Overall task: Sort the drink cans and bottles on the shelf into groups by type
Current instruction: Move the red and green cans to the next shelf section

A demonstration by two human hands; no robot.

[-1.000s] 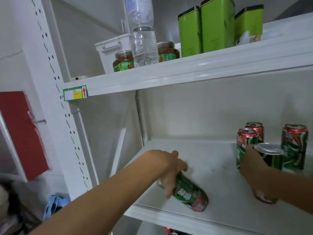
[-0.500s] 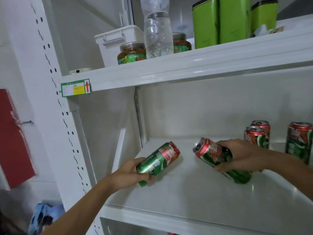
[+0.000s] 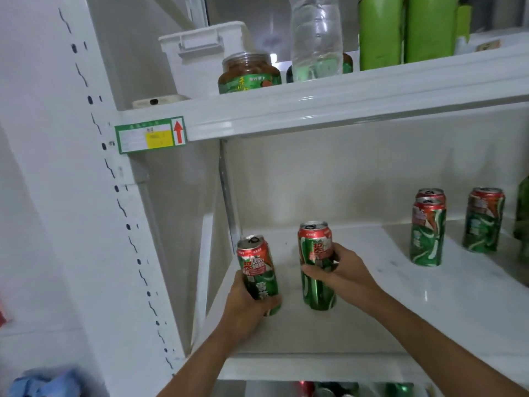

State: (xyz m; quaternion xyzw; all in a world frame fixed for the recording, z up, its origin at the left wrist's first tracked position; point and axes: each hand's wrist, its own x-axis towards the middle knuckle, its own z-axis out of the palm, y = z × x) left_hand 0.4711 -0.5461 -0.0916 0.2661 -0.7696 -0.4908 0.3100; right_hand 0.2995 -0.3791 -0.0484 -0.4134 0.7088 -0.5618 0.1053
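In the head view, two red-and-green drink cans are seen held upright at the left end of the middle shelf [image 3: 372, 319]. The left can [image 3: 257, 270] is wrapped low down by the left hand [image 3: 246, 305], whose grip is closed around its lower half, and it leans slightly to the left. The right can [image 3: 316, 265] is clasped at mid-height by the right hand [image 3: 343, 270], with the fingers [image 3: 315, 275] curled across its front; its base appears to rest on the shelf. The two cans are set near each other, with a gap between them.

Well apart to the right, three more cans of the same kind are stood upright: a front can [image 3: 427, 233], another can [image 3: 430, 194] directly behind it, and a third can [image 3: 483, 222] further right. On the upper shelf [image 3: 343, 98] a clear plastic bottle [image 3: 316, 38], a jar [image 3: 249, 74], a white lidded box [image 3: 200, 50] and green tins [image 3: 406, 30] are kept.
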